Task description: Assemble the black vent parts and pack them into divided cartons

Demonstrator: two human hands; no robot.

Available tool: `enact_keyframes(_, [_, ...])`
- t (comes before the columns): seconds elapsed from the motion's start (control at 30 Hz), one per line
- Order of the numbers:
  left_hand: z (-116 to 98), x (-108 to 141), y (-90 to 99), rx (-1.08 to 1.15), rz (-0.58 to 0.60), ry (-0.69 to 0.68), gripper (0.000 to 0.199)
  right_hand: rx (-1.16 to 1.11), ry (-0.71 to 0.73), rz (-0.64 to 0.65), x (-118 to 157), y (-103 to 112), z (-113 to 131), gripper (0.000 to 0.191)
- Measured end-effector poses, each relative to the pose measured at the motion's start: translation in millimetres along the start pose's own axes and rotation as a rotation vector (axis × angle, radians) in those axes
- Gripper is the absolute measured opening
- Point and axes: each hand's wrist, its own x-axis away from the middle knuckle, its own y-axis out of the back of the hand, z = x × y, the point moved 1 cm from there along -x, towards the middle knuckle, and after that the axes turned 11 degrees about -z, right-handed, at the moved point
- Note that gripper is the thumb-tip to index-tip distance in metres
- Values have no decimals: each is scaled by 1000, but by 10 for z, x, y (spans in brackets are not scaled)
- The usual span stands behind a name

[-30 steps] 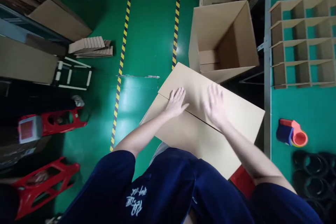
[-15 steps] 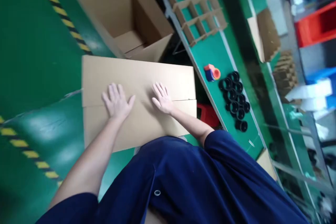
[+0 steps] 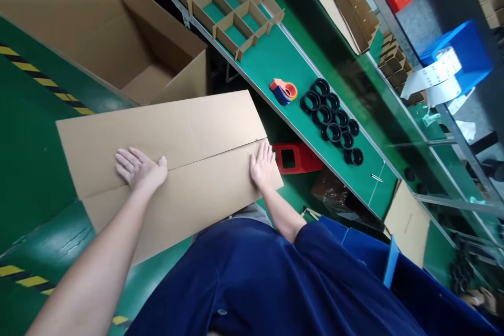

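We stand over a cardboard box (image 3: 181, 142), near and left of centre in front of our blue shirt (image 3: 252, 268), its flaps folded down to a seam. Our left hand (image 3: 140, 169), fingers slightly spread and thumb wide, is over its left half; whether the palm presses, we cannot tell. Our right hand (image 3: 261, 167), fingers close together and thumb apart, lies at its right end. An open carton (image 3: 79, 16) stands far left; a tape dispenser (image 3: 282, 92) and black rings (image 3: 329, 123) sit on the green bench (image 3: 260, 71) at right.

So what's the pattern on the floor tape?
The floor tape has yellow and black stripes, seen best in the head view.
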Motion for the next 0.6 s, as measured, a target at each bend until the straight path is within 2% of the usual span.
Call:
enact_keyframes(0.07, [-74,81,-22,88,-109,-9,84,-109,-128,-79,-93,-116,106,69])
enact_keyframes(0.1, [-89,121,-48,130,-175,-42,83,-175,-142,-122,-165,-115,141,71])
enact_keyframes(0.17, [-77,177,-122,170,-273,-129,82,-260,-51,-190,-364,-30,214,75])
enact_keyframes(0.23, [-34,193,-194,154,-304,-177,83,-260,72,-220,-595,65,321,77])
enact_keyframes(0.3, [3,191,-230,128,-318,-196,83,-224,186,-161,-780,59,466,77])
enact_keyframes(0.4, [13,206,-209,134,-318,-235,84,-185,289,-16,-904,-125,624,74])
enact_keyframes(0.5, [-2,214,-184,159,-333,-238,84,-133,389,4,-1084,-173,475,70])
enact_keyframes(0.53, [-8,201,-194,158,-343,-228,83,-82,405,-24,-1213,-91,333,67])
enact_keyframes(0.6, [-23,156,-239,143,-353,-202,82,98,346,-125,-1574,231,-39,64])
